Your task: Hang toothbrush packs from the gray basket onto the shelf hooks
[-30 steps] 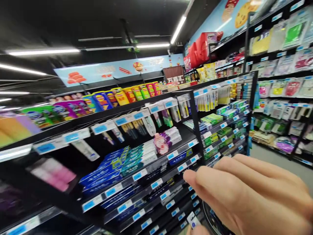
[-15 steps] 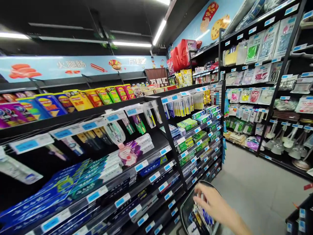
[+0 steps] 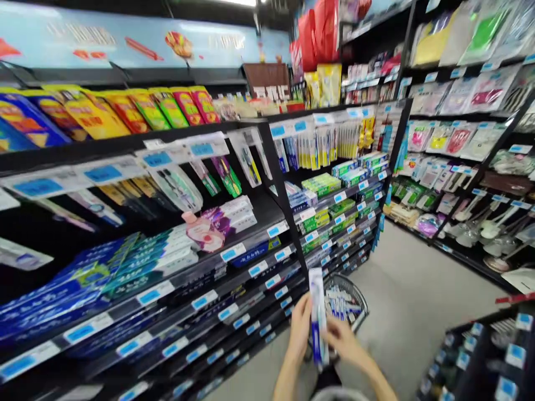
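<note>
The slim packet (image 3: 316, 328) is showing white above and deep blue below. The squat bottle (image 3: 203, 231) is glowing pink beside purple-and-white boxes (image 3: 234, 214). Black shelf edges (image 3: 179, 312) are carrying white labels with blue rectangles. The banner (image 3: 96, 42) is displaying red food pictures on pale blue. The floor (image 3: 397, 284) is looking grey.

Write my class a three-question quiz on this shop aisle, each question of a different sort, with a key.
1. True or false: the left hand and right hand are both at the slim pack.

2. The bottle on the shelf is right beside:
A) the red bags
B) the purple-and-white boxes
C) the green boxes

3. Fill in: the container just beyond the hands, with many packs in it, is a ____.

Key: 1 true; 2 B; 3 basket.
</note>
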`<state>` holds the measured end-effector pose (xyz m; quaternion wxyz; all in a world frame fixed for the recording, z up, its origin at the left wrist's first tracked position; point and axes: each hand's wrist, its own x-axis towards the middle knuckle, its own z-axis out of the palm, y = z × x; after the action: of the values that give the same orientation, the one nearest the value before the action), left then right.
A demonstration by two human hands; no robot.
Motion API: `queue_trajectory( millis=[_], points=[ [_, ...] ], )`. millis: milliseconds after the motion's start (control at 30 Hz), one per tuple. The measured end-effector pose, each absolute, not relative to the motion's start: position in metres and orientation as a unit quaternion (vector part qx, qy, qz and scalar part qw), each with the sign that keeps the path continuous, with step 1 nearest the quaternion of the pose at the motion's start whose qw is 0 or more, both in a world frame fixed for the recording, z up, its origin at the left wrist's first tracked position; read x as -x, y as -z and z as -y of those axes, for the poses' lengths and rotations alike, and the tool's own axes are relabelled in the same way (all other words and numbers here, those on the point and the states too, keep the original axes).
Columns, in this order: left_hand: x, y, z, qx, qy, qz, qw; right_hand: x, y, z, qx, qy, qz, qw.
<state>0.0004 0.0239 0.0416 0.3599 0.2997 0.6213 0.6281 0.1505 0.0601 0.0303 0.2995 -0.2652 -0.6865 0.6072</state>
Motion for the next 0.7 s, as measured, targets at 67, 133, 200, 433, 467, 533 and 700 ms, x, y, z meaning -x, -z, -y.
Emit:
queue_trajectory(
  millis=[67,133,200,433,467,533,700],
  points=[
    [0.002,-0.058,-0.036,-0.325,-0.639,-0.582,0.383,-0.143,-0.041,-0.078,0.268,-0.648,0.639,0.316],
    [0.005,-0.064,-0.045,-0.341,-0.634,-0.562,0.407,-0.136,-0.049,-0.097,0.277,-0.671,0.611,0.315],
    [0.01,-0.061,-0.048,-0.341,-0.63,-0.562,0.415,-0.129,-0.053,-0.113,0.278,-0.676,0.609,0.308],
    [0.036,-0.034,-0.066,-0.315,-0.639,-0.567,0.414,-0.103,-0.038,-0.141,0.271,-0.673,0.626,0.285],
    [0.042,-0.033,-0.071,-0.315,-0.638,-0.567,0.416,-0.098,-0.036,-0.145,0.271,-0.675,0.626,0.281],
    [0.052,-0.032,-0.079,-0.316,-0.634,-0.565,0.423,-0.09,-0.036,-0.153,0.271,-0.675,0.628,0.277],
    [0.077,-0.031,-0.086,-0.34,-0.596,-0.581,0.437,-0.081,-0.041,-0.171,0.3,-0.638,0.661,0.257]
  ],
)
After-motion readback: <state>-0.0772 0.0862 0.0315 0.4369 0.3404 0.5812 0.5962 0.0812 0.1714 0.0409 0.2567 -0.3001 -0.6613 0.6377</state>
